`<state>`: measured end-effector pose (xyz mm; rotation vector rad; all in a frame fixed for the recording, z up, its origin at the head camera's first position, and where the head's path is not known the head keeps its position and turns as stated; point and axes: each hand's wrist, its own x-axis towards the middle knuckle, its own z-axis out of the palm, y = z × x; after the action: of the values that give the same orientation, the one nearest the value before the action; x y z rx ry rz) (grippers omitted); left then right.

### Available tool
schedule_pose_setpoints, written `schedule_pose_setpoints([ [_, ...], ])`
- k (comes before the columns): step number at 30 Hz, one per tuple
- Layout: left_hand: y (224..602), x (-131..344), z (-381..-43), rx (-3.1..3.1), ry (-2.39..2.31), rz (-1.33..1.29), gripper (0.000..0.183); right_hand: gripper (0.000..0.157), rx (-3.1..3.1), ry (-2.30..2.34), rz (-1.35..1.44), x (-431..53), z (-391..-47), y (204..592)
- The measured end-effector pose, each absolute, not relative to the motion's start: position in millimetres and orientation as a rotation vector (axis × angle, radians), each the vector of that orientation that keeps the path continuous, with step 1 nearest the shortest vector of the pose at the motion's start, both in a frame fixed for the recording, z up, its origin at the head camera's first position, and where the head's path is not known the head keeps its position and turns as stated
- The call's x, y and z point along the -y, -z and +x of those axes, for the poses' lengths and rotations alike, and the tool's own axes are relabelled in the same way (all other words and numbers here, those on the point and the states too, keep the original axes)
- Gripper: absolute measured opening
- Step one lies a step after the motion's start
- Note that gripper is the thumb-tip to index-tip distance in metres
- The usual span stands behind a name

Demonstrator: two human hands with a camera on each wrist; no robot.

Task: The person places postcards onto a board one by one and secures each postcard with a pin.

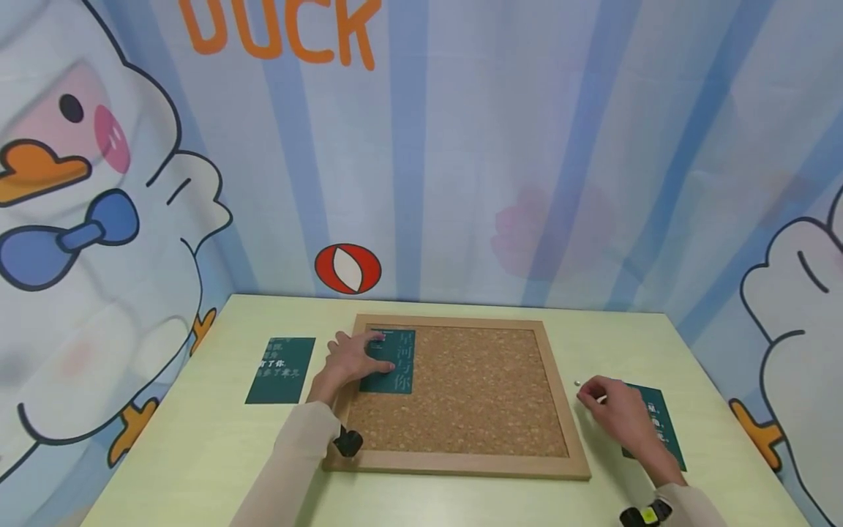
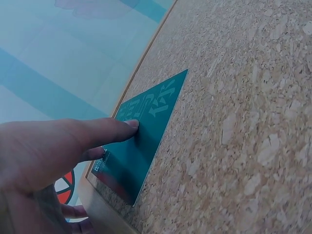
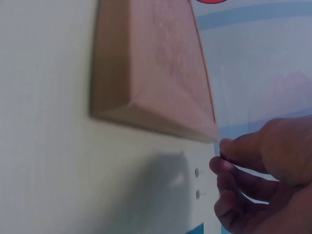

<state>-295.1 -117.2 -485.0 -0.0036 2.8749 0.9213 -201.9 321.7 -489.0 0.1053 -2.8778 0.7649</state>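
On the corkboard (image 1: 487, 395), my left hand (image 1: 349, 360) presses a dark green card (image 1: 403, 366) with white lettering against the upper left of the cork. In the left wrist view its thumb (image 2: 127, 125) lies flat on the card (image 2: 151, 126), with the fingertips at the card's far side. My right hand (image 1: 615, 410) is over the table, just right of the board's frame, thumb and index finger pinched together. In the right wrist view a tiny dark bit shows between those tips, seemingly a thumbtack, mostly hidden. Two small metal thumbtacks (image 3: 197, 172) are on the table beside the fingertips.
A second green card (image 1: 282, 372) lies on the table left of the board. Another card (image 1: 665, 424) is partly covered by my right hand. The board's raised wooden frame (image 1: 461, 462) borders the cork. A printed curtain (image 1: 454, 146) hangs behind the table.
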Motion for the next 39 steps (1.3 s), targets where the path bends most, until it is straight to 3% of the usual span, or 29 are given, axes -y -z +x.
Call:
schedule_pose_setpoints([
  [7, 485.5, 123.8, -294.2, -2.895, -0.917, -0.003, 0.07, 0.016, 2.882, -0.902, 0.157, -288.6, -224.4, 478.2],
  [21, 485.0, 124.6, -295.8, -2.933, -0.9, 0.035, 0.07, 0.014, 2.873, -1.026, 0.358, -187.2, -282.5, 457.3],
  [30, 483.5, 121.4, -297.6, -2.942, -0.88, 0.023, 0.069, 0.011, 2.899, -1.113, 0.539, -122.0, -313.2, 456.8],
  [39, 487.7, 121.6, -293.4, -2.932, -0.912, 0.025, 0.069, 0.013, 2.938, -1.192, 0.56, -91.9, -332.3, 470.6],
])
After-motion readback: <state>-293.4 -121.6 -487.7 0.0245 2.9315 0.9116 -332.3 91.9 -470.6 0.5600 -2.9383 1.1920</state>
